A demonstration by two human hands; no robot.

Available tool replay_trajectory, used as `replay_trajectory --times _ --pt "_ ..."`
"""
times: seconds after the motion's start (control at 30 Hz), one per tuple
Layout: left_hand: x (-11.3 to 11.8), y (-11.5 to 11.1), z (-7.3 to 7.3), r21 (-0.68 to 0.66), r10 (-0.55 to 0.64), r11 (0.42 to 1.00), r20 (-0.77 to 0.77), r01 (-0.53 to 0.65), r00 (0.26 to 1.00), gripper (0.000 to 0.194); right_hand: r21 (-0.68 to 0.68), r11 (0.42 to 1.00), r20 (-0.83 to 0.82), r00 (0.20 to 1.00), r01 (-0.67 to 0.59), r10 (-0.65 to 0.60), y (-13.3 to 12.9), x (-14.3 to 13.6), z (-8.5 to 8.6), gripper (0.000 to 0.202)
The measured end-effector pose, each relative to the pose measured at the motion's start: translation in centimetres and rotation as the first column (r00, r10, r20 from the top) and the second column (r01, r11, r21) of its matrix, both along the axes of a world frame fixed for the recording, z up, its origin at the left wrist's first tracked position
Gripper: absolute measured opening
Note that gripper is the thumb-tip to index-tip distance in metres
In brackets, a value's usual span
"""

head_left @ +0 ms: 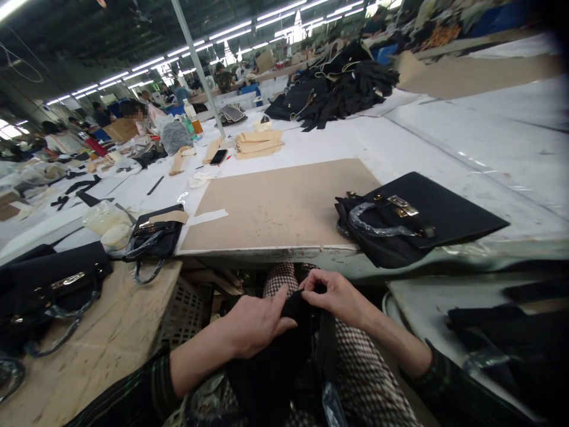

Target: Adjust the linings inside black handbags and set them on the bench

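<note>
A black handbag (284, 356) lies in my lap, its lower part dark and partly cut off by the frame. A clear-wrapped strip (332, 404), which looks like its handle, hangs on the near side. My left hand (255, 323) holds the bag's left side, index finger stretched along the upper edge and thumb on the black material. At the same edge, my right hand (331, 293) pinches the material between thumb and fingertip. Just beyond, a finished-looking black bag (422, 207) with a gold clasp and wrapped handle lies on the white table (466, 154).
A brown board (284, 201) covers the table's front. Left are a small black bag (155, 234), a plastic-wrapped tub (115, 231) and a larger black bag (57, 284) on a wooden bench (111, 332). Farther back are a phone (219, 157), tan pieces (258, 144) and a black heap (338, 86).
</note>
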State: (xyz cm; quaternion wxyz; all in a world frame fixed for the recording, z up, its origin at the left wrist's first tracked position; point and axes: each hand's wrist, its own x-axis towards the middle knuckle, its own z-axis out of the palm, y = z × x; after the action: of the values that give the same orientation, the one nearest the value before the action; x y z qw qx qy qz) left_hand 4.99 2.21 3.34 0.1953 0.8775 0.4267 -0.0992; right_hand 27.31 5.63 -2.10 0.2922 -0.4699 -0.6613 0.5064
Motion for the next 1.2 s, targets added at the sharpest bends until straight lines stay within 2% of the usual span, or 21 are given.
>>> replay_trajectory --times 0.17,0.3,0.37,0.47,0.53,0.63,0.7,0.73,0.8,0.97,1.1,1.2 --pt "-4.0 -4.5 0.6 0.07 0.127 0.991 -0.164 -0.117 0.978 0.07 -0.036 0.999 -0.032 0.999 0.004 -0.005 0.0 -0.3 0.5 0.007" --pt "-6.4 -7.3 -0.3 0.166 0.248 0.96 -0.128 -0.226 0.96 0.073 -0.021 1.0 0.001 1.0 -0.006 0.006 0.2 -0.6 0.2 0.007" --pt "-7.2 -8.3 -0.3 0.127 0.316 0.943 -0.06 -0.307 0.947 0.072 -0.017 1.0 0.005 1.0 -0.011 0.011 0.3 -0.6 -0.1 0.007" --pt "-7.9 -8.8 0.5 -0.052 0.44 0.898 0.087 -0.437 0.894 0.061 -0.02 1.0 0.007 1.0 -0.013 0.013 0.4 -0.2 -0.4 0.007" --pt "-8.1 -8.5 1.3 -0.194 0.537 0.842 0.219 -0.503 0.815 0.049 -0.035 0.999 0.002 1.0 -0.012 0.012 0.3 0.2 -0.3 0.007" --pt "-8.2 -7.3 2.0 -0.412 0.702 0.712 0.391 -0.568 0.596 0.039 -0.053 0.998 -0.03 0.999 -0.017 0.015 0.0 0.8 -0.1 0.008" --pt "-8.0 -6.3 1.9 -0.534 0.779 0.627 0.408 -0.568 0.476 0.036 -0.048 0.999 -0.053 0.998 -0.024 0.021 -0.1 1.0 0.2 0.009" --pt "-7.7 -5.8 1.7 -0.572 0.796 0.604 0.397 -0.555 0.456 0.036 -0.045 0.999 -0.061 0.998 -0.027 0.025 -0.2 1.1 0.3 0.01" --pt "-6.9 -4.7 1.4 -0.599 0.784 0.613 0.382 -0.515 0.489 0.034 -0.042 0.999 -0.073 0.997 -0.033 0.03 -0.4 1.2 0.5 0.01" --pt "-3.7 -2.2 1.6 -0.565 0.653 0.735 0.442 -0.375 0.615 0.024 -0.033 0.999 -0.088 0.996 -0.028 0.025 -0.5 1.4 0.8 0.009" --pt "-1.4 -0.6 1.3 -0.484 0.536 0.828 0.529 -0.285 0.658 0.02 -0.023 0.999 -0.09 0.996 -0.025 0.022 -0.6 1.4 0.8 0.008" --pt "0.2 0.7 0.0 -0.461 0.535 0.833 0.527 -0.307 0.66 0.022 -0.005 1.0 -0.092 0.995 -0.027 0.027 -0.6 1.4 0.8 0.007"
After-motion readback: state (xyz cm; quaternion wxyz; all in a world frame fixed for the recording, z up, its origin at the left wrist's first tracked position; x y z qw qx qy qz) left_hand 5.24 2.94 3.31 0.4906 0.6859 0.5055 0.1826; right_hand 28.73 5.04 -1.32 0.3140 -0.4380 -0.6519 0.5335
